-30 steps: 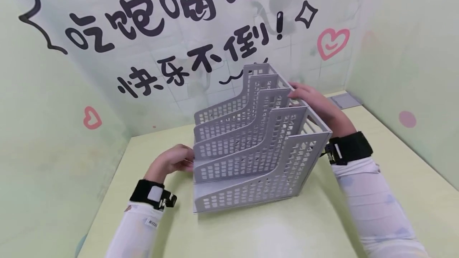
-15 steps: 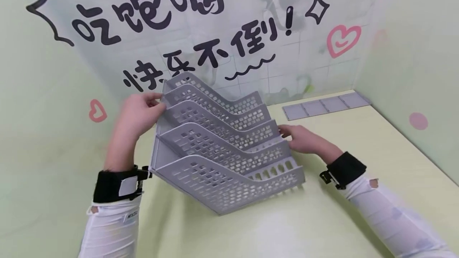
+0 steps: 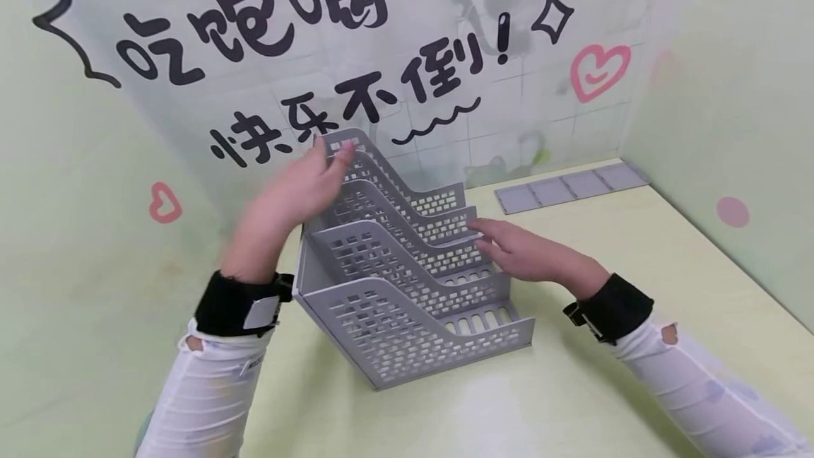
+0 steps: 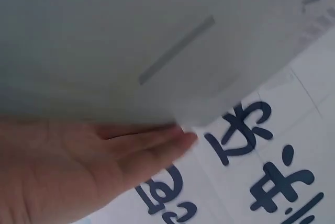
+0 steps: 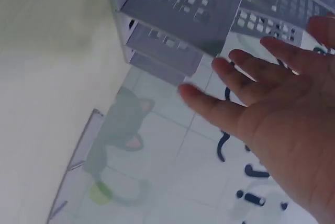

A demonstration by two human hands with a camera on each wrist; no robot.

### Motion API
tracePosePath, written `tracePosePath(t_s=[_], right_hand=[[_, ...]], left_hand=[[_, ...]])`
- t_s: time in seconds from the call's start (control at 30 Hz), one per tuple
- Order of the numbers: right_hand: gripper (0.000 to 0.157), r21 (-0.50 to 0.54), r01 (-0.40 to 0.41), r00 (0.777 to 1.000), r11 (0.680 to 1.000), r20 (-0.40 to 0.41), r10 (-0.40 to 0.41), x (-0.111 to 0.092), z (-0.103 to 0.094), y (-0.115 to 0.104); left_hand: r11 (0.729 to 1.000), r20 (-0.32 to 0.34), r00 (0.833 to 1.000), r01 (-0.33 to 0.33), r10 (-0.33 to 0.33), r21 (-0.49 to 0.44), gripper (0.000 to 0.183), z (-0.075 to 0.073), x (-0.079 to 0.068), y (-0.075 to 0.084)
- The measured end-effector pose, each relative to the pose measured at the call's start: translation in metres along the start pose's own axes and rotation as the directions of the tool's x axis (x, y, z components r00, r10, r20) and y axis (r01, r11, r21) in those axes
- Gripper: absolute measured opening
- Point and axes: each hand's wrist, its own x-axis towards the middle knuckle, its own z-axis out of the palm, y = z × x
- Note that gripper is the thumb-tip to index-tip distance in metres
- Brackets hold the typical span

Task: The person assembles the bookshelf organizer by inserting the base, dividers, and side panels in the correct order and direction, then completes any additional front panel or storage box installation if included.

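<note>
A grey plastic file organizer with perforated dividers stands on the table in the head view, its tall back at left and its low open ends at right. My left hand is at the top of the tall back, fingers extended and slightly blurred; in the left wrist view these fingers lie along the back panel's edge. Near the low ends of the middle dividers is my right hand, its fingers spread. The right wrist view shows those fingers curled round nothing, close to the divider edges.
A flat grey strip of joined panels lies on the table by the back wall, towards the right corner. Walls with printed lettering and hearts enclose the table at the back and both sides.
The organizer has been turned round, its tall side going from right to left, then shifted slightly. My left hand has moved from its grip to the far top corner; the right fingers have spread.
</note>
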Motion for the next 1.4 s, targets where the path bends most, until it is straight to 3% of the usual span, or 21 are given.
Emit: tracePosePath(t_s=[0.17, 0.3, 0.47, 0.77, 1.0, 1.17, 1.4], right_hand=[[0.073, -0.173, 0.000, 0.995, 0.985, 0.102, 0.018, -0.005, 0.021, -0.009], [0.074, -0.229, -0.002, 0.995, 0.973, 0.093, 0.024, -0.009, 0.034, -0.009], [0.072, -0.215, 0.003, 0.999, 0.977, 0.052, 0.008, -0.015, 0.034, -0.007], [0.069, -0.181, 0.010, 0.998, 0.983, 0.057, 0.001, -0.022, 0.032, 0.001], [0.077, -0.188, 0.021, 0.996, 0.982, 0.091, -0.004, -0.014, 0.030, -0.005], [0.080, -0.176, 0.032, 0.996, 0.984, 0.082, -0.018, -0.012, 0.037, -0.013], [0.080, -0.163, 0.031, 0.997, 0.986, 0.070, -0.020, -0.012, 0.040, -0.011]], left_hand=[[0.999, 0.096, 0.995, 0.000, -0.005, 0.054, 0.107, 0.007, -0.002, 0.008], [0.997, 0.125, 0.992, -0.007, -0.003, 0.075, 0.104, 0.007, -0.003, 0.008], [1.000, 0.082, 0.997, -0.012, 0.010, 0.024, 0.102, 0.010, -0.001, 0.008], [0.997, 0.041, 0.998, -0.050, 0.052, -0.060, 0.114, 0.026, 0.002, 0.014], [0.998, 0.130, 0.992, 0.010, -0.002, -0.060, 0.120, 0.013, 0.014, 0.007], [0.997, 0.065, 0.997, 0.043, -0.039, -0.057, 0.122, 0.014, 0.008, 0.001], [0.996, 0.038, 0.999, 0.006, -0.003, -0.094, 0.112, 0.018, 0.004, -0.002]])
